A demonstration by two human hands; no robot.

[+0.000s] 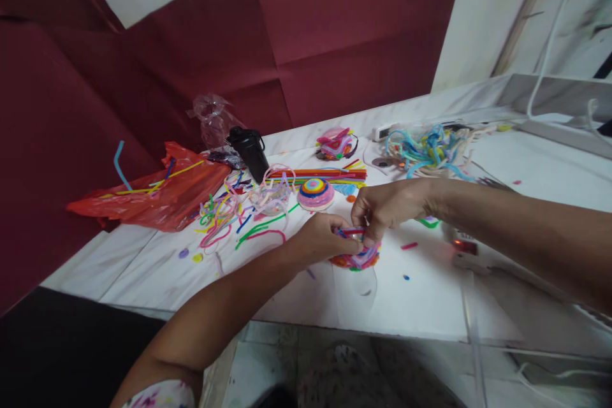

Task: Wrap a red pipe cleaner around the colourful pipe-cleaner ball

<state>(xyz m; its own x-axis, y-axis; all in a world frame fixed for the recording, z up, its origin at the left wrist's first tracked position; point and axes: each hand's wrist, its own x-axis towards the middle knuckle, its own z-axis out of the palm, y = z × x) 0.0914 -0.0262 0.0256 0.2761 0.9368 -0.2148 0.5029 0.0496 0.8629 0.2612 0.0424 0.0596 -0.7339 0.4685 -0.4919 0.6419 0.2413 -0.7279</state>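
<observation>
- Two hands, the left hand (327,239) and the right hand (380,211), were clamped on one multicoloured piece (356,261), taken as the dial's centre, near the front of the white table (421,306).
- Between the hands a red strip (354,230) was framed; what exactly was pinched there was hidden.
- For neat work, the piece was best braced from the left and pressed lightly from the right, so that it would not be crushed.
- At three o'clock, a red scrap (409,246) was left lying.
- At eleven, a striped dome (316,194) was set near the left hand; at ten, green strands (258,229) were strewn and could have been snagged.
- Farther out, a red plastic bag (176,197) was spread at ten, a black bottle (252,153) was placed towards eleven, and a blue-and-cream tangle (430,150) was heaped at one.
- At twelve, a second decorated piece (335,143) was seen.
</observation>
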